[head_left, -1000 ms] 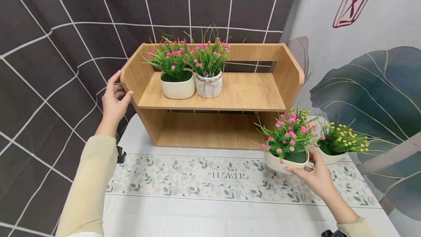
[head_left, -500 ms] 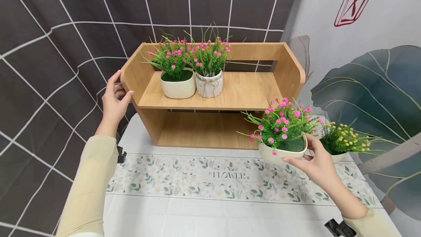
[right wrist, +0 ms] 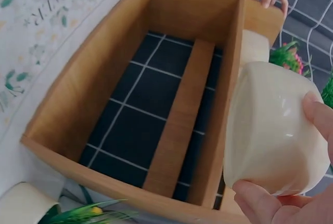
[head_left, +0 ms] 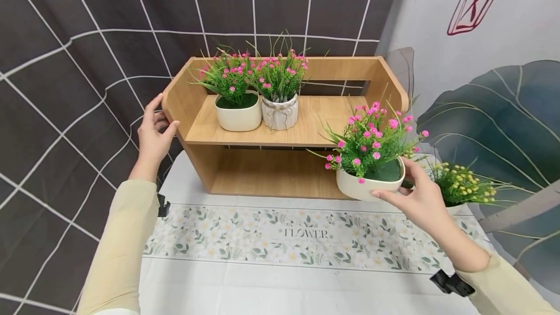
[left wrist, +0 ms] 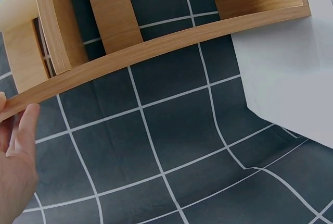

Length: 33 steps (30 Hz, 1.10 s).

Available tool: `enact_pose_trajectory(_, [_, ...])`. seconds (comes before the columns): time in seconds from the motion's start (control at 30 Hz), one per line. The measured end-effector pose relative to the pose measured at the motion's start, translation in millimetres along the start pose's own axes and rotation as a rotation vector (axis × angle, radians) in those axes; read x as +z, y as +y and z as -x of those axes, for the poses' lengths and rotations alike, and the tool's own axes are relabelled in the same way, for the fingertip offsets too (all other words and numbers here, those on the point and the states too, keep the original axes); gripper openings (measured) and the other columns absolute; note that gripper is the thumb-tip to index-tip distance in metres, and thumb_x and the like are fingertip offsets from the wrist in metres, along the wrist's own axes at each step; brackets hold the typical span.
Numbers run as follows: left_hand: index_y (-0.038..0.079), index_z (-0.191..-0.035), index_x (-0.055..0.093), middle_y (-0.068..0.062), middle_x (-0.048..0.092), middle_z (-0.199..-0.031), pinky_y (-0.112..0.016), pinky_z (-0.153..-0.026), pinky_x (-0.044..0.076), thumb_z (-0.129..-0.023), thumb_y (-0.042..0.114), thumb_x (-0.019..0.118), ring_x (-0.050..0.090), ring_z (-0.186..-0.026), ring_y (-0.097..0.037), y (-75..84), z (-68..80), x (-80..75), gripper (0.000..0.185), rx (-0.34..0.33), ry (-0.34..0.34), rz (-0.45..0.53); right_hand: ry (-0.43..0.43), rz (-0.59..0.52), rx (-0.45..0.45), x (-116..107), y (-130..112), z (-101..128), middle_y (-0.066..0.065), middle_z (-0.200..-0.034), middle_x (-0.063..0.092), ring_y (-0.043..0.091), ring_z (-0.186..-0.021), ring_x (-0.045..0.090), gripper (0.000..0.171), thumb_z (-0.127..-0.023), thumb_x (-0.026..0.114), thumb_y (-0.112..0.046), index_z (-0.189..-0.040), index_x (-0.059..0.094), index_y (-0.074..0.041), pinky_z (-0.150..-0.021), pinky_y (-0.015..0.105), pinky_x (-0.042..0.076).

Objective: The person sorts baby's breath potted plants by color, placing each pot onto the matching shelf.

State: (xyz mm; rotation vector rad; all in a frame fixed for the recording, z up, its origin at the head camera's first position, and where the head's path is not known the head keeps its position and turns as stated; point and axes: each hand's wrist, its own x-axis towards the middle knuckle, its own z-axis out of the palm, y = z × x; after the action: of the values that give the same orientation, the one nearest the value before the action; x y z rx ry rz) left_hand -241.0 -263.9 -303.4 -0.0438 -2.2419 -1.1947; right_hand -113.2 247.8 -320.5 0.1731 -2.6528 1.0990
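- My left hand [head_left: 154, 136] is at the far left end, thumb on one side of the front edge of the side panel and fingers on the other, so I'm pinching the wooden shelf [head_left: 325, 113]. I'd say this steadies it while my other hand works.
- On the left half of the upper board stands an oval cream planter [head_left: 238, 116] of pink flowers, upright and set well back from my sleeve.
- Just right of it, a white pot with a twine bow [head_left: 280, 113] stands upright. The two sit close, their foliage mingling, which leaves bare board on the right.
- In front of the shelf's right end I hold a second cream planter [head_left: 362, 187] of pink flowers, lifted off the counter [head_left: 245, 283]. I can't tell whether it touches the boards.
- My right hand [head_left: 422, 198] pinches that planter round its right end, thumb on the near side, fingers curled behind and under; probably this keeps the flowers free of my grip.
- Farthest right, past my hand, a pot of yellow flowers [head_left: 463, 186] rests on the counter, just outside the shelf, partly hidden by my fingers.
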Motion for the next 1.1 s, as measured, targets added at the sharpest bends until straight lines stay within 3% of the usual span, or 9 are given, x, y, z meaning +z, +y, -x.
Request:
enact_pose_trajectory(0.13, [0.021, -0.146, 0.036, -0.021, 0.06, -0.123, -0.007, -0.072, 0.045, -0.087, -0.001, 0.063, 0.058, -0.097, -0.011, -0.6, -0.6, -0.1, 0.069, -0.006, -0.004, 0.008, -0.019, -0.019, 0.003, -2.0, -6.9, -8.6, 0.021, -0.119, 0.054, 0.034, -0.106, 0.054, 0.083, -0.076, 0.08, -0.025, -0.142, 0.035, -0.001, -0.073, -0.004, 0.038])
enact_pose_trajectory(0.23, [0.022, -0.146, 0.035, -0.021, 0.06, -0.123, -0.008, -0.073, 0.046, -0.087, -0.001, 0.063, 0.057, -0.097, -0.011, -0.4, -0.8, -0.5, 0.07, -0.013, -0.005, 0.006, -0.017, -0.037, -0.009, -1.5, -10.2, -16.0, 0.019, -0.122, 0.053, 0.027, -0.107, 0.053, 0.083, -0.077, 0.079, -0.025, -0.144, 0.035, -0.003, -0.074, -0.004, 0.038])
enact_pose_trajectory(0.37, [0.022, -0.146, 0.036, -0.02, 0.06, -0.123, -0.009, -0.074, 0.047, -0.087, -0.001, 0.062, 0.057, -0.096, -0.009, -0.1, -0.6, 0.4, 0.069, -0.013, 0.0, 0.005, 0.003, -0.082, -0.04, 3.0, -12.8, -25.2, 0.016, -0.123, 0.051, 0.001, -0.1, 0.05, 0.081, -0.078, 0.079, -0.021, -0.144, 0.035, -0.004, -0.076, -0.002, 0.04])
enact_pose_trajectory(0.47, [0.021, -0.146, 0.036, -0.021, 0.06, -0.123, -0.008, -0.075, 0.046, -0.087, -0.002, 0.061, 0.055, -0.095, -0.005, -0.4, -0.1, 0.3, 0.068, -0.003, 0.001, 0.003, 0.01, -0.123, -0.045, 7.8, -14.6, -30.9, 0.017, -0.124, 0.049, -0.009, -0.095, 0.045, 0.08, -0.078, 0.078, -0.018, -0.144, 0.035, -0.003, -0.076, -0.001, 0.042])
enact_pose_trajectory(0.6, [0.02, -0.146, 0.036, -0.021, 0.06, -0.122, -0.008, -0.075, 0.045, -0.088, -0.001, 0.061, 0.055, -0.094, -0.004, -1.0, 0.4, -1.5, 0.066, 0.009, -0.002, -0.009, 0.016, -0.127, -0.036, 14.4, -17.0, -38.4, 0.017, -0.127, 0.049, 0.004, -0.1, 0.048, 0.082, -0.078, 0.078, -0.022, -0.144, 0.034, -0.002, -0.075, -0.001, 0.042])
enact_pose_trajectory(0.77, [0.021, -0.146, 0.035, -0.021, 0.06, -0.123, -0.01, -0.076, 0.046, -0.088, -0.002, 0.06, 0.059, -0.1, -0.022, -1.3, -0.2, -0.2, 0.067, 0.001, 0.001, -0.017, 0.036, -0.102, -0.034, 17.3, -17.2, -48.4, 0.017, -0.127, 0.053, 0.028, -0.109, 0.051, 0.082, -0.078, 0.078, -0.025, -0.145, 0.035, -0.005, -0.075, 0.0, 0.039])
enact_pose_trajectory(0.9, [0.021, -0.147, 0.034, -0.021, 0.06, -0.123, -0.012, -0.077, 0.047, -0.088, -0.002, 0.06, 0.059, -0.102, -0.027, -0.5, -1.0, 0.1, 0.068, -0.005, -0.006, -0.014, 0.058, -0.081, -0.05, 19.0, -17.5, -57.9, 0.017, -0.125, 0.054, 0.028, -0.107, 0.051, 0.081, -0.077, 0.079, -0.024, -0.144, 0.036, -0.006, -0.07, 0.009, 0.037])
enact_pose_trajectory(1.1, [0.021, -0.147, 0.035, -0.021, 0.06, -0.123, -0.017, -0.08, 0.05, -0.088, -0.003, 0.059, 0.059, -0.103, -0.028, -0.8, -0.5, 1.4, 0.067, -0.008, -0.001, -0.013, 0.035, -0.154, -0.04, 25.8, -18.5, -71.8, 0.017, -0.128, 0.052, 0.03, -0.112, 0.054, 0.08, -0.079, 0.077, -0.02, -0.145, 0.034, -0.004, -0.077, 0.002, 0.041])
